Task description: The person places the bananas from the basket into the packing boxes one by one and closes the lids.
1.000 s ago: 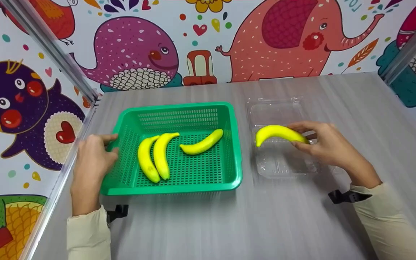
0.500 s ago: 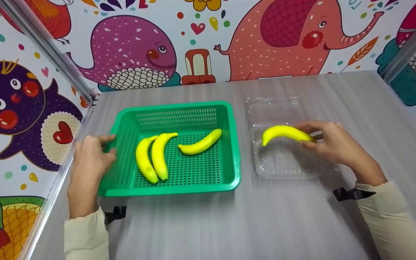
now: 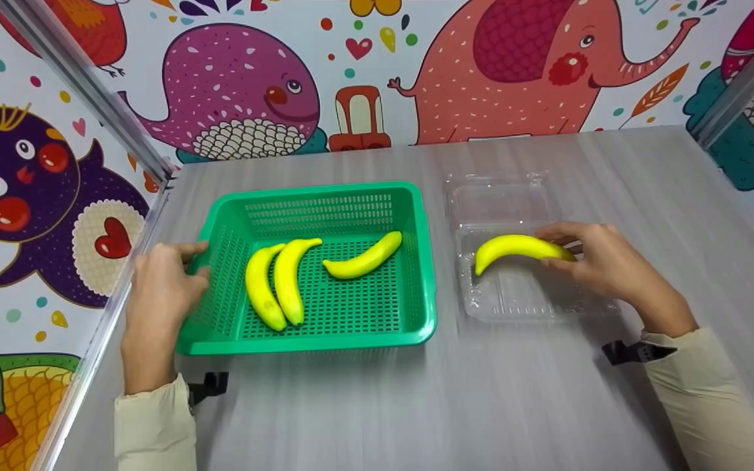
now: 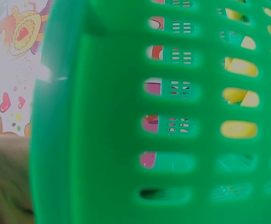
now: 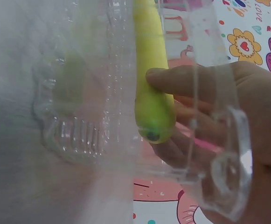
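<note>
My right hand (image 3: 603, 258) pinches the right end of a yellow banana (image 3: 514, 247) between thumb and fingers. That banana lies within the lower half of an open clear plastic clamshell box (image 3: 514, 311); I cannot tell whether it touches the bottom. In the right wrist view the box's clear wall stands in front of the fingers and the banana (image 5: 151, 93). At the left, my left hand (image 3: 164, 281) grips the rim of a green slotted basket (image 3: 311, 341). The basket holds two bananas side by side (image 3: 262, 288) and a third banana (image 3: 365, 256) apart, towards the right.
The grey tabletop (image 3: 364, 412) carries the basket and box, with a narrow gap between them. The clamshell's lid (image 3: 501, 199) lies folded back towards the rear wall (image 3: 364, 52). A metal-edged side wall (image 3: 99, 340) stands close beside the left hand.
My right hand has carried the banana slightly right, then the banana has lowered into the box. The left hand stays at the basket's rim, and the basket's bananas have not moved.
</note>
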`<state>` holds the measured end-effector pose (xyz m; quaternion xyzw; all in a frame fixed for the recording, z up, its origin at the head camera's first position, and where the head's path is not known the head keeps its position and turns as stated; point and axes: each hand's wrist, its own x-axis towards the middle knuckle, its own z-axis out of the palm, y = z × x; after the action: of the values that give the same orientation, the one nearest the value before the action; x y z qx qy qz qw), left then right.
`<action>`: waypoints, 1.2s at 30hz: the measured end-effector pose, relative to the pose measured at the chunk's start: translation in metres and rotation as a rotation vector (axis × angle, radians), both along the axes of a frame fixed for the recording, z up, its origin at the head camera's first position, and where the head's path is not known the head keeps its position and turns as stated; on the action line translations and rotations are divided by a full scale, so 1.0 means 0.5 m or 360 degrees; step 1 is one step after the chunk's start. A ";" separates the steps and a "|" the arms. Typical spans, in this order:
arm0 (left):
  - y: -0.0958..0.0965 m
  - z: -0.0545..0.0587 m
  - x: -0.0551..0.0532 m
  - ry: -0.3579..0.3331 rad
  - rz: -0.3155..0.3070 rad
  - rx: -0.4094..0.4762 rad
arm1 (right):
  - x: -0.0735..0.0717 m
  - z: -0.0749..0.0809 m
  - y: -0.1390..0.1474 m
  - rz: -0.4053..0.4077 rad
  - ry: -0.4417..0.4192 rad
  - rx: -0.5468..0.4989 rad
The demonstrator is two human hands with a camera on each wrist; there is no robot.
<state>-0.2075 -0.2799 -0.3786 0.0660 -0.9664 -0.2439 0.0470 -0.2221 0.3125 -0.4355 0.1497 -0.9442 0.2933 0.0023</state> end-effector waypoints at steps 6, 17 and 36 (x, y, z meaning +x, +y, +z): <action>0.001 0.004 0.001 -0.0001 0.0016 0.0023 | 0.000 0.000 -0.015 -0.0028 0.0001 0.0094; 0.000 0.008 -0.001 0.0006 0.0030 0.0048 | 0.004 -0.011 -0.029 -0.0028 0.0084 0.0218; -0.005 0.004 0.001 0.0026 0.0000 0.0050 | 0.012 -0.023 -0.033 -0.0074 0.0093 0.0269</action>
<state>-0.2069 -0.2825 -0.3767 0.0648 -0.9620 -0.2597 0.0538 -0.2163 0.2960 -0.4468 0.1361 -0.9683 0.2080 0.0241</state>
